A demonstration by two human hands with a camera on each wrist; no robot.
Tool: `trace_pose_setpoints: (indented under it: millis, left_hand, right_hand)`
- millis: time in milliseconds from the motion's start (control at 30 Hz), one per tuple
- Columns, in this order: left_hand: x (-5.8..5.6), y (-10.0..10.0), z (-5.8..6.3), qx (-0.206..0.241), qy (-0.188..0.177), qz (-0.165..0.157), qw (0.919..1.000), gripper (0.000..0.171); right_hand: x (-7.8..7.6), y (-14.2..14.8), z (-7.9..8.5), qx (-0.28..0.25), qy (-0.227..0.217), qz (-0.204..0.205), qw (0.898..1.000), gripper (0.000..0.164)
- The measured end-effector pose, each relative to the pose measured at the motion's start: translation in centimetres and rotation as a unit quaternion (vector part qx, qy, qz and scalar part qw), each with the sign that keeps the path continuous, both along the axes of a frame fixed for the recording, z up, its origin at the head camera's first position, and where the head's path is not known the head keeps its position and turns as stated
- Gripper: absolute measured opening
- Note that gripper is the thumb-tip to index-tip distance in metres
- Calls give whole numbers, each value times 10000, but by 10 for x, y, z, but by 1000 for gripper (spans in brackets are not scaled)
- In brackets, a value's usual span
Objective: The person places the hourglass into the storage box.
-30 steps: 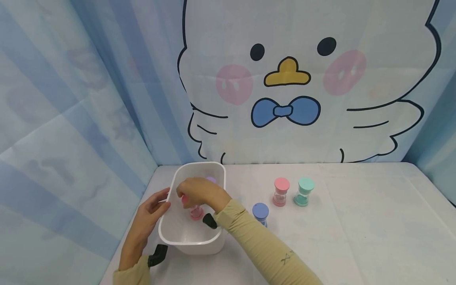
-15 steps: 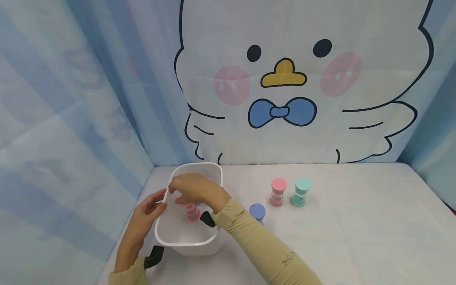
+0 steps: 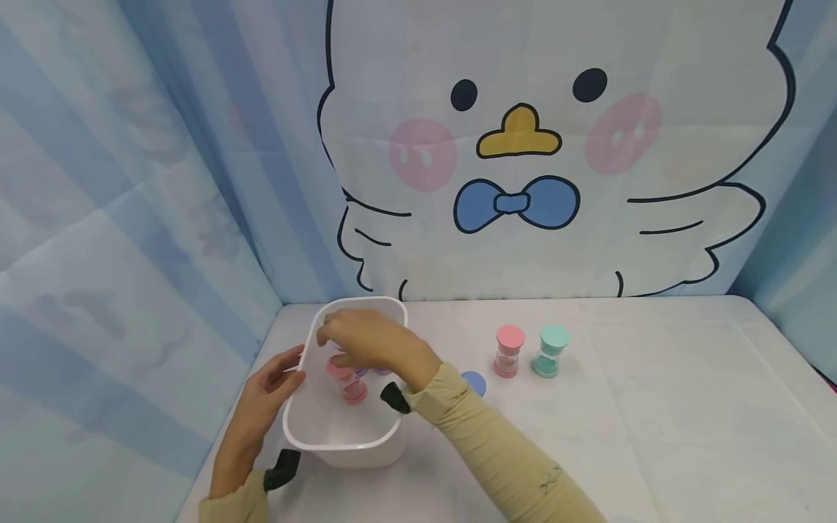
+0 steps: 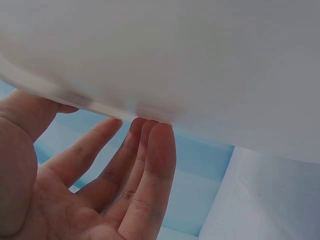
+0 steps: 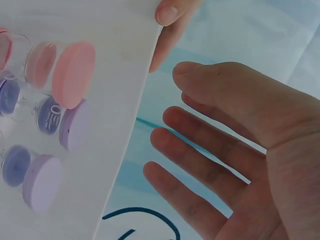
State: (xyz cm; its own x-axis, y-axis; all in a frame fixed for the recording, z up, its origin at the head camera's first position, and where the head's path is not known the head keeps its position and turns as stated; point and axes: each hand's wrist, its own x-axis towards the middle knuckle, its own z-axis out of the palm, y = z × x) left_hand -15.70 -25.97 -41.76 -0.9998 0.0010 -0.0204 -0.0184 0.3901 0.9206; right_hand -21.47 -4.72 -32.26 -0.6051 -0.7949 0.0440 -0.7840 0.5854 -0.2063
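Right hand (image 3: 374, 340), fingers spread, pink timer (image 3: 347, 383) below them in bin (image 3: 360, 457), left hand (image 3: 264, 392), straight fingers touching its edge

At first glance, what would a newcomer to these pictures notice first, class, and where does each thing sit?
Probably the huge cartoon face on the backdrop behind the table. Next, the white bin at the table's left, with the left hand at its rim and the right hand near the sand timers inside. Then the pink timer and green timer standing side by side on the table, right of the bin.
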Motion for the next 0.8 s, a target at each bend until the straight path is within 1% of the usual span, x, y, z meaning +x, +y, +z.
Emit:
trace_pose_setpoints:
  millis: [133,267,467,600,800]
  left_hand:
    - [0,1,0,7,-20,22,10000,55]
    - [0,3,0,-56,-43,75,9999,57]
    - [0,2,0,-81,-79,98,9999,58]
    - [1,1,0,-35,-30,41,10000,56]
    - [2,0,0,99,77,-53,9999,53]
  right_hand:
    - [4,7,2,35,93,-29,9999,35]
    - [7,14,4,-54,183,-77,9998,34]
    - [11,25,4,-202,504,38,9985,30]
    - [12,32,4,-279,638,81,9975,28]
    - [14,42,3,-427,664,-3,9969,28]
